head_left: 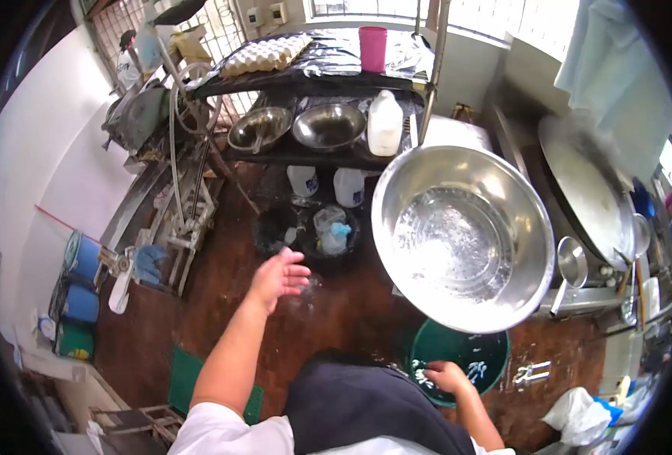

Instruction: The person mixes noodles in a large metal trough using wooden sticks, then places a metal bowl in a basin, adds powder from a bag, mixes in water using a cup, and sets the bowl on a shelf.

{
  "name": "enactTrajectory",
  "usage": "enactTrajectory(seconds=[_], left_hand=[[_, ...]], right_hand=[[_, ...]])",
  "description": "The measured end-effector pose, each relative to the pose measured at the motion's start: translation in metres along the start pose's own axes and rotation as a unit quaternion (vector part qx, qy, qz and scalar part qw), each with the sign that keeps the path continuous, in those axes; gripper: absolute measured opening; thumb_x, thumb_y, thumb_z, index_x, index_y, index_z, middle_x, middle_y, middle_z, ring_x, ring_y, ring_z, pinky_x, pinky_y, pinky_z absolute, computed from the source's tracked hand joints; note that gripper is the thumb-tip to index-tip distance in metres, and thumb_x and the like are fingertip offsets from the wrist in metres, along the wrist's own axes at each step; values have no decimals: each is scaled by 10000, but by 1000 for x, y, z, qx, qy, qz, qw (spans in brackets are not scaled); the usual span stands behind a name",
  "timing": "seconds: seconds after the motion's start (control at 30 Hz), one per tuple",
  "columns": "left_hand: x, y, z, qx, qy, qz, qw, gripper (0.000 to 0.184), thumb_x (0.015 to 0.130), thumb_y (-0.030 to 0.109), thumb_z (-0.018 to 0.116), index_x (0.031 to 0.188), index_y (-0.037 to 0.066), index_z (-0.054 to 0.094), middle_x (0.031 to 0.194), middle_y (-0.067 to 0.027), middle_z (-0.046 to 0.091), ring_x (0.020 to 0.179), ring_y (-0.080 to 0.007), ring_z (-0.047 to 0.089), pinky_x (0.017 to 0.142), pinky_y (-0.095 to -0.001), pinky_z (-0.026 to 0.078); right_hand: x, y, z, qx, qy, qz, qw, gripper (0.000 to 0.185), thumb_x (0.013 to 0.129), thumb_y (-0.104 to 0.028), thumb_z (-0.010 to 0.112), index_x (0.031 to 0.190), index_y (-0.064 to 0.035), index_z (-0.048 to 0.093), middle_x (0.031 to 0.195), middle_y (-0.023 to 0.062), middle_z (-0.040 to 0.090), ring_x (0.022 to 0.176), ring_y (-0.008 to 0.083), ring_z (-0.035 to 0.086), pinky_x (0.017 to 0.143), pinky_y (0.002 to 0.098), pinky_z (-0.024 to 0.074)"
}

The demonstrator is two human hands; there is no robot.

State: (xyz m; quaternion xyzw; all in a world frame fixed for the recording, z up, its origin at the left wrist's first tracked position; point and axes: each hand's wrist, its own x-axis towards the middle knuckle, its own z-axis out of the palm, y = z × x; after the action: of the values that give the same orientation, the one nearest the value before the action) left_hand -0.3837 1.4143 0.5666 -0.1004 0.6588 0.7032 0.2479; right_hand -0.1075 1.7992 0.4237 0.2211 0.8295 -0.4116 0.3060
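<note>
My left hand (pixel 279 279) reaches forward over the brown floor, holding nothing, with its fingers apart. My right hand (pixel 447 376) is low at the near left side of a green tub (pixel 495 371). Its fingers are curled together, and what they hold, if anything, cannot be made out. White bits show beside those fingertips and inside the tub. Above and beyond the tub is a large silver metal basin (pixel 537 262), with what looks like clear water and small bubbles at its bottom. Neither hand touches this basin.
A rack ahead carries egg trays (pixel 268 54), a pink container (pixel 373 50), two metal bowls (pixel 328 127) and a white jug (pixel 384 125). To the right, a steaming wide pan (pixel 586 189) stands near a strainer (pixel 573 262). Machinery (pixel 140 117) and blue containers (pixel 83 258) line the left.
</note>
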Motion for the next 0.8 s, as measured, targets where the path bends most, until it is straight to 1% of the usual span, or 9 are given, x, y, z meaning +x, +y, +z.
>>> enactTrajectory(seconds=[0.13, 0.3, 0.37, 0.4, 0.5, 0.6, 0.63, 0.67, 0.8], left_hand=[[93, 51, -56, -134, 70, 45, 988, 613, 935, 592, 466, 1238, 59, 472, 953, -118, 690, 751, -215, 685, 605, -356, 546], [255, 112, -130, -105, 209, 64, 970, 911, 861, 594, 587, 1482, 16, 252, 1222, -183, 569, 951, -290, 627, 702, -416, 516], [314, 128, -147, -115, 211, 44, 970, 913, 857, 588, 594, 1479, 12, 255, 1270, -190, 534, 1019, -326, 589, 764, -456, 492], [340, 131, -154, -129, 219, 26, 967, 908, 855, 594, 590, 1471, 10, 269, 1258, -185, 536, 1011, -320, 588, 768, -455, 490], [397, 139, -172, -131, 223, -12, 966, 860, 844, 632, 573, 1390, -1, 369, 1230, -169, 534, 988, -303, 584, 757, -447, 488], [442, 142, -191, -271, 165, -127, 940, 594, 856, 637, 561, 1067, 82, 574, 849, -42, 615, 714, -213, 611, 634, -380, 488], [454, 139, -194, -270, 162, -133, 940, 594, 856, 637, 561, 1067, 82, 574, 849, -42, 615, 714, -213, 611, 634, -380, 488], [463, 135, -197, -262, 140, -127, 946, 515, 884, 592, 556, 1032, 99, 588, 757, -5, 575, 635, -174, 573, 580, -345, 464], [476, 123, -197, -232, 149, -105, 955, 339, 950, 460, 546, 991, 129, 609, 646, 46, 495, 514, -93, 458, 459, -259, 367]], right_hand=[[13, -52, -27, -13, 28, 11, 999, 523, 826, -348, 701, 1208, 2, 635, 1128, 179, 685, 1006, 232, 661, 885, 333, 503], [51, -80, -29, 1, 57, 14, 998, 460, 834, -299, 712, 1189, -13, 647, 1092, 123, 699, 981, 205, 649, 881, 322, 495], [66, -85, -20, -8, 15, 75, 997, 411, 829, -250, 724, 1162, -18, 661, 1076, 116, 702, 964, 206, 649, 877, 331, 495], [65, -81, 0, 82, 85, 134, 984, 377, 799, -196, 744, 1132, -32, 677, 1048, 116, 705, 940, 202, 647, 853, 337, 499], [65, -93, 18, -62, 25, 79, 995, 349, 834, -290, 684, 1113, -81, 698, 977, 116, 714, 854, 198, 657, 803, 344, 519], [66, -121, 20, 41, -23, 178, 983, 367, 841, -331, 655, 1106, -81, 700, 868, 104, 719, 748, 181, 657, 724, 331, 527], [67, -130, 19, 54, -12, 194, 979, 369, 832, -329, 661, 1100, -78, 701, 835, 98, 719, 719, 175, 655, 697, 328, 525], [67, -140, 16, 48, 9, 227, 973, 425, 801, -341, 664, 1099, -39, 694, 1008, 177, 710, 951, 297, 676, 851, 364, 506], [67, -176, -1, 80, 11, 295, 952, 463, 801, -358, 667, 1122, -26, 680, 1046, 187, 700, 982, 320, 664, 878, 371, 496]])
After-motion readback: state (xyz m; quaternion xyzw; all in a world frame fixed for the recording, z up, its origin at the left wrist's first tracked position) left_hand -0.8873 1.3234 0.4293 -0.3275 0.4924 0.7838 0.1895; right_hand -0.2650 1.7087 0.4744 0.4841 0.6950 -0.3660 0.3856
